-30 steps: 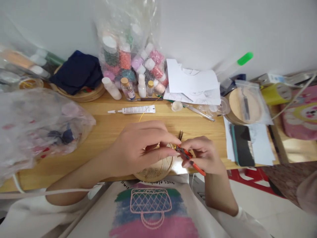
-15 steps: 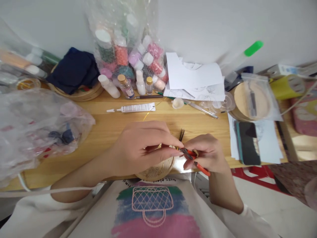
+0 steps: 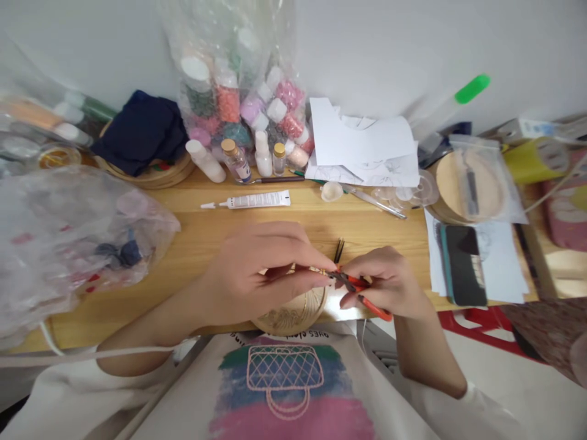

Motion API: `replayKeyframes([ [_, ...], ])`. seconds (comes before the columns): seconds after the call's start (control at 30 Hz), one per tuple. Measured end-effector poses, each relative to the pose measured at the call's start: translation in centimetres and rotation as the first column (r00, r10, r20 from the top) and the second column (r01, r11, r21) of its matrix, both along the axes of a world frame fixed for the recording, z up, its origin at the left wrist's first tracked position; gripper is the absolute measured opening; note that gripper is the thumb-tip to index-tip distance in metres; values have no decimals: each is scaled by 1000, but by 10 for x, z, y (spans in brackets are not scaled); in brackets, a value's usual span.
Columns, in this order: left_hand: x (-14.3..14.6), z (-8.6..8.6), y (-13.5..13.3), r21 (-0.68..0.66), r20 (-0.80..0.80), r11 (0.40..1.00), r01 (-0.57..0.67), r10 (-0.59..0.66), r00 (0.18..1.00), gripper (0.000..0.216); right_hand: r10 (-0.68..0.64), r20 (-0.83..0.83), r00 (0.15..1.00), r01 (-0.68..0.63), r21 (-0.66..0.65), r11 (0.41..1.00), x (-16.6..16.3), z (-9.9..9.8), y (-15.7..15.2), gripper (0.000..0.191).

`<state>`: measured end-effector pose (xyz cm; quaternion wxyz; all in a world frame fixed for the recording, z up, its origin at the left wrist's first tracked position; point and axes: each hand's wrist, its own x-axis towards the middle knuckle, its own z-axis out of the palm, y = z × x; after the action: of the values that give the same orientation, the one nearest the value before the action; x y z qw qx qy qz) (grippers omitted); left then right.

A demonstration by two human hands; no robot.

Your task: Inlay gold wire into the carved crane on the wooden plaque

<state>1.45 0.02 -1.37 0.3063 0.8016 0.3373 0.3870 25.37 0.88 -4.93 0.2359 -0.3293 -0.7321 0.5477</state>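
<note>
My right hand is closed around the red handles of small pliers, whose dark jaws point left. Those jaws meet the fingertips of my left hand, which pinch a small gold piece, perhaps wire; its exact shape is too small to make out. Beneath my left hand lies a round, pale gold disc with a patterned surface, partly covered by the hand. Just beyond the pliers, the dark tips of a thin two-pronged tool rest on the table.
A white glue tube, small bottles and a craft knife lie behind my hands. Plastic bags fill the left side. On the right are a phone on papers and wooden discs under a clear bag.
The thin gold strand that showed above the table behind my left hand is no longer visible. The plier jaws sit slightly differently at my left fingertips. The whole view has shifted a little.
</note>
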Motion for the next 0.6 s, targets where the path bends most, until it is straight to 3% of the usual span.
replayKeyframes([
  [0.07,-9,-2,0,26,-19,997,-72,72,997,7,-65,89,994,66,-4,998,3,0,0,46],
  [0.13,-23,0,-1,57,-67,975,-217,220,973,7,-131,170,977,129,23,991,9,-2,0,46],
  [0.23,-50,7,-1,153,-145,828,-539,558,817,12,-227,313,922,190,145,971,22,-10,-1,49],
  [0.3,-67,3,1,226,-138,745,-628,663,736,11,-339,424,840,246,259,934,33,-17,0,47],
  [0.33,-74,-3,3,318,-134,715,-623,684,717,8,-400,478,782,271,318,909,39,-21,1,43],
  [0.47,-90,-50,16,341,-254,831,-439,531,808,13,-566,668,483,295,484,824,56,-30,4,33],
  [0.53,-92,-74,20,331,-262,845,-419,509,820,12,-569,758,320,293,492,820,61,-30,4,28],
  [0.6,-93,-91,21,324,-255,850,-415,501,827,13,-530,820,214,308,459,834,61,-27,3,25],
])
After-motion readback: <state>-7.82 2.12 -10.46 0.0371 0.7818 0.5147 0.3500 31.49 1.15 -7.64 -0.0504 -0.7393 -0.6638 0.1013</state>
